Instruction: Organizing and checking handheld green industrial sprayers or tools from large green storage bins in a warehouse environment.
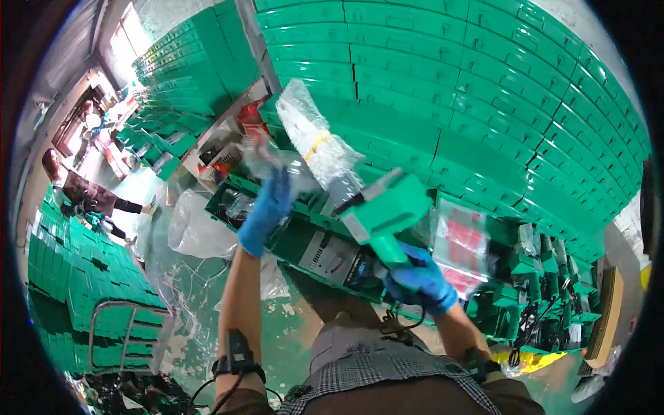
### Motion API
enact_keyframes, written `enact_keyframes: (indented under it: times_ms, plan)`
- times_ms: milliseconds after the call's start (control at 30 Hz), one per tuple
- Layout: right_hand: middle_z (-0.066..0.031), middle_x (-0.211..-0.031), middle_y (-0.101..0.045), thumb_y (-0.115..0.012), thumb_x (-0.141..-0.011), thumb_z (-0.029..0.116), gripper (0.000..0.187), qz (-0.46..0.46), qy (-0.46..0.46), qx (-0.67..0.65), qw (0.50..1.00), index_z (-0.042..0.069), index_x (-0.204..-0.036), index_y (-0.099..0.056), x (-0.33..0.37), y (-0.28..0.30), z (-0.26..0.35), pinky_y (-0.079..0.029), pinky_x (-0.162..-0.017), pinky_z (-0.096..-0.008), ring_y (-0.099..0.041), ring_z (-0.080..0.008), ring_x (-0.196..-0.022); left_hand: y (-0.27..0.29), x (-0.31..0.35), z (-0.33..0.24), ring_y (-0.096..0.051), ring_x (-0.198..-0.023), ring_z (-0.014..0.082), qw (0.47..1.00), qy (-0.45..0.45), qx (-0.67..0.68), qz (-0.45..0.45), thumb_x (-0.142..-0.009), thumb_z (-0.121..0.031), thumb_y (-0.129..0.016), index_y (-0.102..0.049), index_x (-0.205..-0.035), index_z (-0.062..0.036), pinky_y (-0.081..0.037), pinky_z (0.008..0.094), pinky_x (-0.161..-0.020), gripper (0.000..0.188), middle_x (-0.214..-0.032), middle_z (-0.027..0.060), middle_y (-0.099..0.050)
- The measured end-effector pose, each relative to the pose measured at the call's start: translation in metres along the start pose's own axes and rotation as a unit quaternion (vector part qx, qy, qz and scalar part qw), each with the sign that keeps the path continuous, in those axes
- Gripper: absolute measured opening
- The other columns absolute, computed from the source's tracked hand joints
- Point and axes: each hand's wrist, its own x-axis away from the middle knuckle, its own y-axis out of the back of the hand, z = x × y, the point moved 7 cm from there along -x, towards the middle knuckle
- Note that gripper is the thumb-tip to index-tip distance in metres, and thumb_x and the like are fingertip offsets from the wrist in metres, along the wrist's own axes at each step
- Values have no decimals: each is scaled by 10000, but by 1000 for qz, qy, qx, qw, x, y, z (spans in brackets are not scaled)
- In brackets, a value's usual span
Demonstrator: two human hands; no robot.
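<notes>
Handling one green tool (398, 207) above one open case (294, 235) looks to be the step in hand. Going left to right, the left hand (268, 211), blue-gloved and blurred, is left of centre, at some thin plastic (261, 155); I cannot tell whether its fingers grip it. The right hand (422, 280), right of centre, is closed around the tool's handle. The tool sits tilted near the middle of the frame, head toward the top. In my judgement, the next move calls for a steady hold on that handle, with the plastic and the black cord (400, 321) below kept out of the way.

Counted left to right: at least two people at upper left, one nearer (86, 187) and one farther back (91, 121); one cart (128, 339) at lower left; one clear bag (200, 225) left of centre; one bubble-wrapped bundle (321, 149) with one yellow band, upper middle; one card (328, 256) in the case; one red-and-white packet (460, 242) right of centre; one yellow bag (532, 363) at lower right; several more tools (546, 277) at right, too overlapped to count. Stacked cases (415, 69) fill the upper right, too many for a sure count.
</notes>
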Motion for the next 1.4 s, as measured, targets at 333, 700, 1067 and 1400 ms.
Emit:
enact_keyframes:
  times_ms: [333, 700, 1067, 1400]
  plan:
    - [-77, -719, -591, -667, -753, 221, 560, -170, -52, 33, 983, -7, -1232, -488, -14, 5, -32, -304, -368, -206, -451, -81, -427, 16, -28, 9, -469, -1130, 385, 969, -28, -219, 109, -843, -321, -571, -408, -1286, 14, -384, 434, -942, 579, -1318, 262, -399]
    - [-91, -863, -607, -631, -740, 158, 600, -168, -172, 16, 971, 21, -1295, -451, -28, 17, -64, -337, -439, -177, -481, -63, -537, -14, -5, 55, -595, -609, 303, 911, -88, -397, 72, -743, -25, -515, -325, -1335, 32, -479, 346, -522, 624, -1375, 259, -331]
    - [-93, -943, -510, -475, -926, 229, 433, 24, -55, -562, 825, 9, -1279, -352, -62, 36, -71, -352, -342, -107, -435, -36, -539, -96, 49, -28, -629, -721, 284, 946, -132, -281, 93, -698, -35, -609, -426, -1316, -175, -504, 349, -607, 660, -1372, 102, -402]
    - [-127, -947, -488, -474, -924, 182, 457, 59, -3, -586, 808, -23, -1296, -306, -42, 54, -47, -377, -330, -119, -431, -43, -532, -64, 27, -32, -555, -573, 224, 930, -183, -308, 81, -664, -173, -734, -620, -1142, -174, -447, 330, -534, 491, -781, 50, -612]
